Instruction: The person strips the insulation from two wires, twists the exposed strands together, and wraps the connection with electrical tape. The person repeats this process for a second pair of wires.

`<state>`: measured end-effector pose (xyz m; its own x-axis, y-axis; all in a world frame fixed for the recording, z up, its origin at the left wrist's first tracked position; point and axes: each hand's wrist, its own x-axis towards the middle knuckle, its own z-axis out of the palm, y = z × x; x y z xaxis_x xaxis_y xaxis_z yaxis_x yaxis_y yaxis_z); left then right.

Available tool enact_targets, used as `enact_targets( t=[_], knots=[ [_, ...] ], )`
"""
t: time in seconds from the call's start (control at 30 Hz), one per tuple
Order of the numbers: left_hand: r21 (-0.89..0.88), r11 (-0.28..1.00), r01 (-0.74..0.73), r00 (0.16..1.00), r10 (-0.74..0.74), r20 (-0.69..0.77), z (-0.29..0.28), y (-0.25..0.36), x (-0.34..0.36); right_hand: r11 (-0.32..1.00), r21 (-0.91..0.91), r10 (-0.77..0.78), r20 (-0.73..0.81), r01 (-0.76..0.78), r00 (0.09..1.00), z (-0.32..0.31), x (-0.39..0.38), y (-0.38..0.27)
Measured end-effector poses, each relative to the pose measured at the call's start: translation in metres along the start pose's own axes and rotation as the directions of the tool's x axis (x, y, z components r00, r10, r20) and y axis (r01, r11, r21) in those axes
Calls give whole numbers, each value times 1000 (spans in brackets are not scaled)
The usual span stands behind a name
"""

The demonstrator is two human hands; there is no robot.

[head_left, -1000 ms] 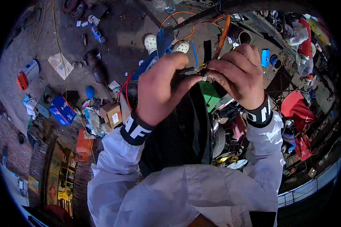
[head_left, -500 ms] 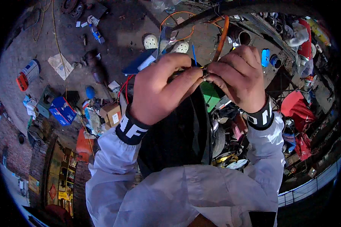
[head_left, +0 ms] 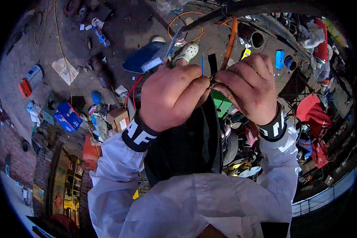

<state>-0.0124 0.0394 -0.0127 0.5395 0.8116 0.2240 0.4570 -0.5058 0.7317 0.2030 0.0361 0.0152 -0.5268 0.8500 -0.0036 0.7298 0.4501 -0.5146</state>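
Note:
My left hand [head_left: 170, 93] and my right hand [head_left: 248, 89] are closed in pinches that meet at a small dark piece [head_left: 212, 83], perhaps a wire end; its details are too small to make out. The left fingers partly cover it. Just beyond my fingertips stand a thin blue wire or rod [head_left: 203, 63], a dark strip [head_left: 212, 61] and a thick orange hose [head_left: 230, 41]. Beneath my hands is a large black padded object [head_left: 178, 146], with a green box [head_left: 222, 104] beside it.
White perforated shoes [head_left: 188, 52] stand beyond my hands, near a dark blue panel [head_left: 142, 57]. A blue box [head_left: 67, 117], cardboard box [head_left: 117, 119], orange container [head_left: 91, 150] and yellow cord lie left. Clutter, a tyre [head_left: 230, 148] and red fabric [head_left: 313, 115] lie right.
Both hands stay pinched at the small piece, shifted slightly downward in view. The left hand's fingers cover more of it. More of the blue panel shows, and one shoe appears farther forward.

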Motion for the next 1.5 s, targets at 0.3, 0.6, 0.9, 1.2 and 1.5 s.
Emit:
enact_targets(
  t=[0.3, 0.6, 0.9, 1.2, 1.5],
  knots=[
    [8, 988, -153, 987, 153, -51, 6, -8, -8, 997, -60, 50, 73, -46, 996, -6, -4, -6],
    [147, 931, -333, 943, 331, 39, -5, -11, 4, 953, -50, 303, 68, -300, 951, -22, 11, -36],
    [34, 988, -152, 986, 154, -71, -3, -9, 16, 839, 332, 432, 72, -430, 899, -25, 9, -30],
    [40, 955, -295, 955, 296, -20, 3, -10, 8, -232, 932, 804, 345, -280, 483, 20, -10, -45],
    [-267, 928, 260, 953, -292, -86, 8, 21, 1, -570, 810, 700, 566, -136, 435, 28, -9, -47]
  ],
)
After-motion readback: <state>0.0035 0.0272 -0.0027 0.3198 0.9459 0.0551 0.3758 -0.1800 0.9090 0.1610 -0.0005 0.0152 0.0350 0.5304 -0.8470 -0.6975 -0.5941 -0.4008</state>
